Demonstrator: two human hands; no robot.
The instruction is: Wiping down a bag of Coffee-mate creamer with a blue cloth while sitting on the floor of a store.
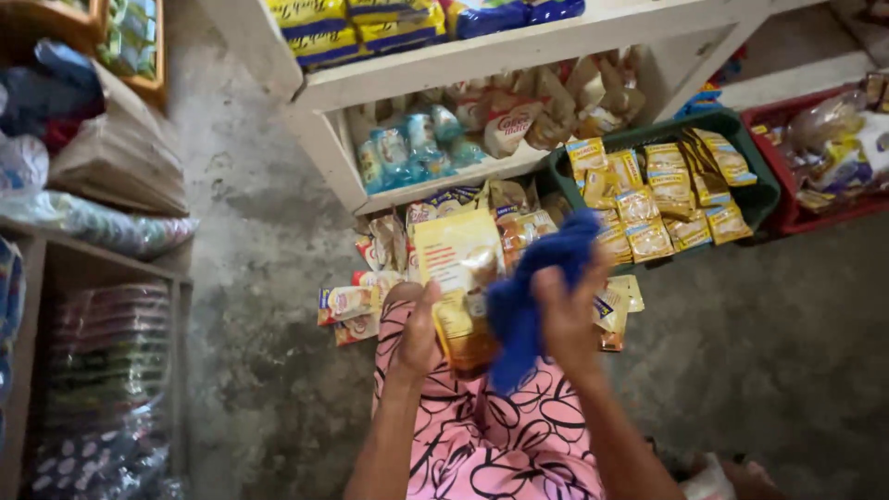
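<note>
My left hand (419, 331) grips a yellow snack packet (460, 278) by its left edge and holds it upright over my lap. My right hand (569, 310) is closed on a blue cloth (537, 292), which is pressed against the packet's right side. Both hands are above my pink patterned skirt (491, 435).
A green crate (755, 190) of yellow packets sits on the concrete floor to the right, with a red crate (787, 218) beyond it. Loose packets (356, 310) lie on the floor ahead. A white shelf unit (463, 65) holds more packets. A wooden shelf (102, 268) stands at left.
</note>
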